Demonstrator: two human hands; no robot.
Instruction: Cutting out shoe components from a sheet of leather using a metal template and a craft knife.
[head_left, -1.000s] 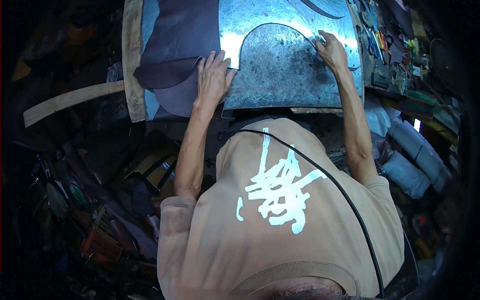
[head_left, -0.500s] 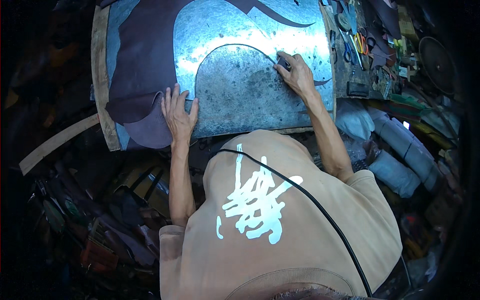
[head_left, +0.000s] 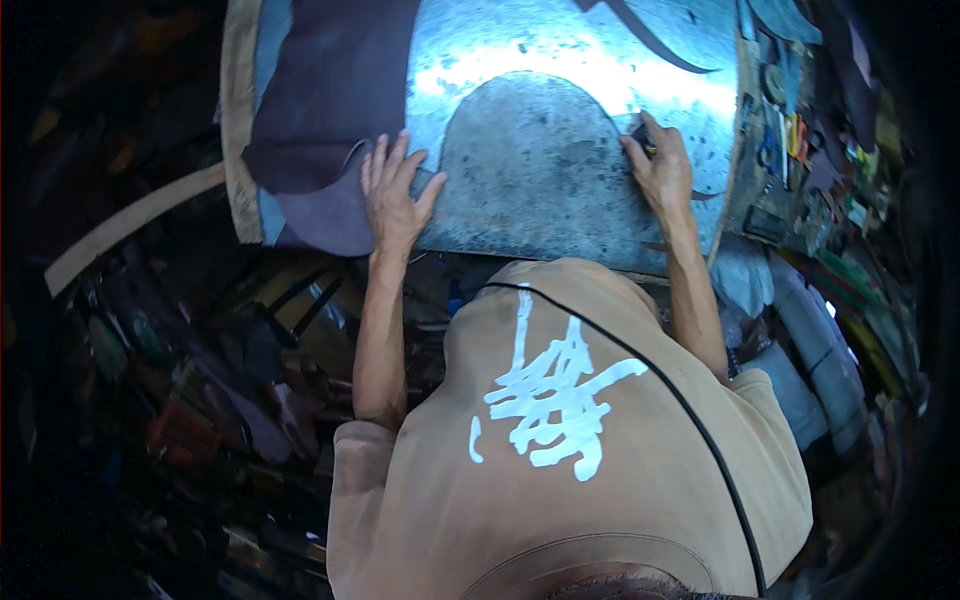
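Observation:
On the metal-topped table (head_left: 480,55) lies a grey, speckled sheet with an arched top (head_left: 530,160). My left hand (head_left: 395,200) rests with its fingers spread, between the sheet's lower left edge and a dark brown piece of leather (head_left: 335,90). The leather's lower end is folded over, close to my left fingertips. Beside the arch's right edge, my right hand (head_left: 665,170) is closed on a small dark object (head_left: 643,138). My fingers partly cover it, and its kind does not show.
Thin dark leather offcuts (head_left: 660,40) lie on the table's far right. Past its right edge are scissors (head_left: 768,150), orange-handled tools (head_left: 797,137) and leather scraps. Wrapped rolls (head_left: 815,320) stand at lower right. A curved wooden strip (head_left: 130,225) juts out at left.
The whole view has shifted, so the table sits farther right and slightly higher. Both hands keep nearly the same places beside the arched sheet. The right hand still grips the small dark object.

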